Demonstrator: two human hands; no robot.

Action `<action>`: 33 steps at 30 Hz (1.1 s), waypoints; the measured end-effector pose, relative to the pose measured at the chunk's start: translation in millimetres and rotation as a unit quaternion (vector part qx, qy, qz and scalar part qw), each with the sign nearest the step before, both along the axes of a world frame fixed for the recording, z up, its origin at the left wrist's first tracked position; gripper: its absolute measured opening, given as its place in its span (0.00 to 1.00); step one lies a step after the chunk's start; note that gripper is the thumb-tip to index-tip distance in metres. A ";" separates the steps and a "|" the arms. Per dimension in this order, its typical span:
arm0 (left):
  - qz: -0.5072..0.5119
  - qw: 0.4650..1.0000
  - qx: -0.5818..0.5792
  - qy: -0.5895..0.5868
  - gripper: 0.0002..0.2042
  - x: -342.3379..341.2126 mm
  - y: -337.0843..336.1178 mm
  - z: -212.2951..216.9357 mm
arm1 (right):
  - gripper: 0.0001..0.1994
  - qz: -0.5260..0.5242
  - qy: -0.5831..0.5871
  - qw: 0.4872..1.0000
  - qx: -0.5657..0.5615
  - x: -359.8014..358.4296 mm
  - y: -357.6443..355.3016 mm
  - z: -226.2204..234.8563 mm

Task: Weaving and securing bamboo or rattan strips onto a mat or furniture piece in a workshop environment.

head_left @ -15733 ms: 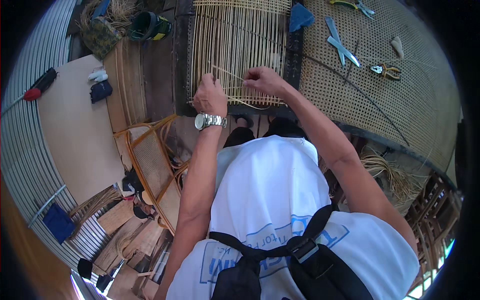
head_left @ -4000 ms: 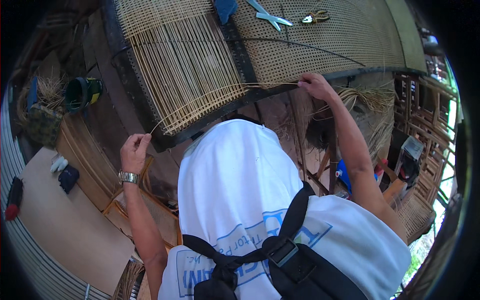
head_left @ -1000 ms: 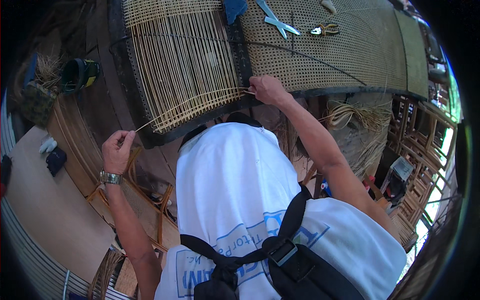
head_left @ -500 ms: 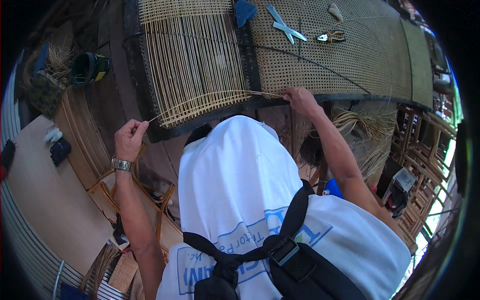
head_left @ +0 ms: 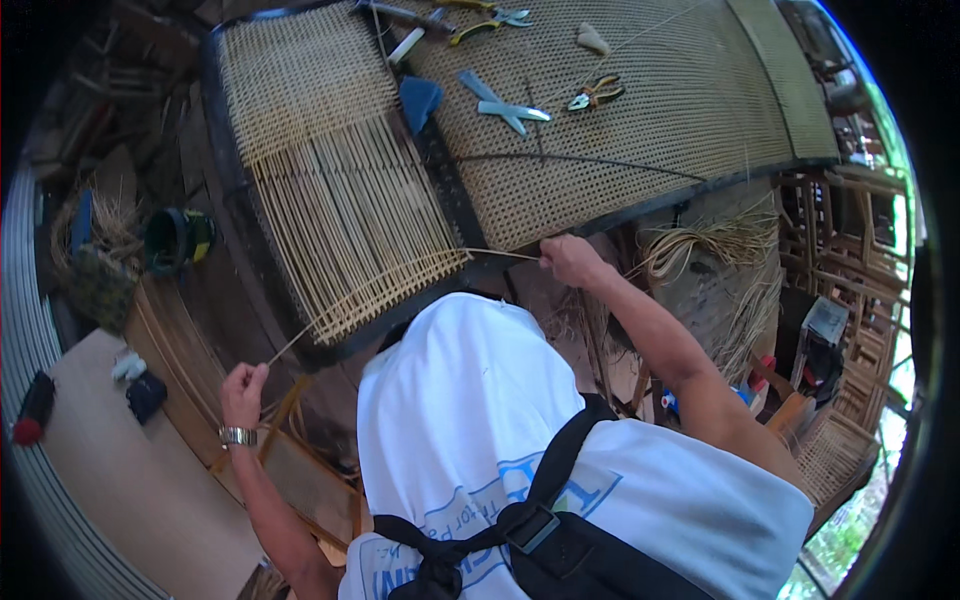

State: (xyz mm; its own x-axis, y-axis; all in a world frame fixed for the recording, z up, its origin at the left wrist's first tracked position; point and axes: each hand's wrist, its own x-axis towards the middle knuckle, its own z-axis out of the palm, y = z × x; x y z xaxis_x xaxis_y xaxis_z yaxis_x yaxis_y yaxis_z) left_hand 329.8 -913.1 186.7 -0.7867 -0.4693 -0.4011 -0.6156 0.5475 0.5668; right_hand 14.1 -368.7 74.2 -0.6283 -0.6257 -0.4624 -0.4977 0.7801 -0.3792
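A dark-framed panel of woven cane lies in front of me; its far part is closely woven, and long parallel strands run toward the near edge, with a few cross strands woven there. My left hand, wearing a metal watch, pinches the end of a cane strand beyond the panel's near left corner. At the right, my right hand is closed on a light strand stretching from the panel's near right side. Whether both ends are one strand, I cannot tell.
On the finished cane mesh lie pliers, two crossed flat blades, more pliers and a hammer. A blue piece rests on the frame bar. Loose cane hangs at right; a dark bucket stands left.
My view has shifted, so more of the panel's far end shows. My left hand has drawn away from the corner, with a longer stretch of strand showing. The right hand keeps its hold.
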 end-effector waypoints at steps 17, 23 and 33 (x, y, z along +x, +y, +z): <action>0.278 0.944 0.137 -0.116 0.29 82.2 -18.9 -48.8 | 0.10 -0.106 0.178 0.971 -0.118 -168.4 -73.9 39.9; 0.234 0.956 0.123 -0.128 0.39 8.3 70.6 -47.0 | 0.11 -0.100 0.214 0.963 -0.130 -194.1 -106.6 1.0; 0.289 0.952 -0.002 0.098 0.36 -47.8 120.0 -44.7 | 0.09 -0.324 0.021 0.923 -0.204 -254.9 -80.9 -16.1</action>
State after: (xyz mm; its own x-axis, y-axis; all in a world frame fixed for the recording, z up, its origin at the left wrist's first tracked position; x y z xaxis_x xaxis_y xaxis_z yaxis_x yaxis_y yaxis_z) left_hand 282.0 -793.1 142.0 -0.4555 -0.8483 -0.2700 -0.6976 0.1517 0.7002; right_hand -240.7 -449.5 58.1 -0.9439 -0.2290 -0.2378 0.0026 0.7152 -0.6990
